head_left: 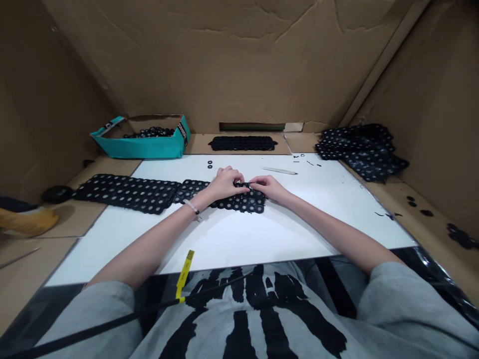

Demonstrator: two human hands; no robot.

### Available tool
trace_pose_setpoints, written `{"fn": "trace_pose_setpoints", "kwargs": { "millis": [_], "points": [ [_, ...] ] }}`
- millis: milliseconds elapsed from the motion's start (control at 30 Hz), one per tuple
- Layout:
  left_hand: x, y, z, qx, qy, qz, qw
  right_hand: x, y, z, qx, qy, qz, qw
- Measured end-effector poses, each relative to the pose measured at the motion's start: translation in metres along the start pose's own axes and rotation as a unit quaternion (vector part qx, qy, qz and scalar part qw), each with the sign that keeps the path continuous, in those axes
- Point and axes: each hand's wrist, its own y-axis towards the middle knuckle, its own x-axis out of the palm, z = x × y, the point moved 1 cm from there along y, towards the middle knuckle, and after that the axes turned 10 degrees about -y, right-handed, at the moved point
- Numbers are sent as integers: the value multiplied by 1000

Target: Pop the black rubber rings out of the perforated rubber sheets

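Observation:
A black sheet [239,203] with rows of pale round spots lies on the white board [239,239] under both hands. My left hand [225,185] reaches over it, thumb and forefinger closed at its far edge near the right end. My right hand [271,188] pinches the same edge close to its right corner. Between the fingertips, any small piece is too small to make out. A longer black spotted sheet [130,193] adjoins on the left. Two small black rings [210,164] and a white pen-like tool [279,170] lie beyond the hands.
A teal box [142,148] holding black spotted pieces stands back left. Another dark sheet [243,143] lies at the back, with a pile of sheets [362,149] back right. Black scraps [389,216] dot the right side. Cardboard walls [239,65] enclose the workspace.

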Motion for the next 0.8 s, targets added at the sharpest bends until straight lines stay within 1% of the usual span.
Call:
{"fn": "trace_pose_setpoints", "kwargs": {
  "millis": [167, 333, 467, 567, 633, 667, 700, 733, 800],
  "points": [
    [3, -1, 2, -22, -12, 18, 1000, -1, -1, -3, -4, -31, -9, 999],
    [2, -1, 8, -47, -47, 18, 998, -1, -1, 0, -20, -46, -12, 999],
    [1, -1, 7, -77, -54, 31, 995, 0, -1, 1, -23, -58, -11, 998],
    [-3, 2, 1, -102, -120, 12, 987, 0, -2, -1, -15, -68, -10, 998],
    [-11, 4, -10, -114, -172, -3, 978, 0, -3, -2, 6, -70, -14, 997],
    [-17, 5, -17, -123, -186, 6, 975, 1, -3, -1, 16, -71, -18, 997],
    [-24, 5, -26, -134, -189, 30, 972, 1, -3, -1, 23, -73, -21, 997],
    [-33, 5, -37, -150, -181, 72, 969, 1, -3, 0, 24, -75, -23, 997],
    [-49, 1, -60, -185, -136, 183, 956, 0, -3, 1, 20, -77, -23, 997]
  ]
}}
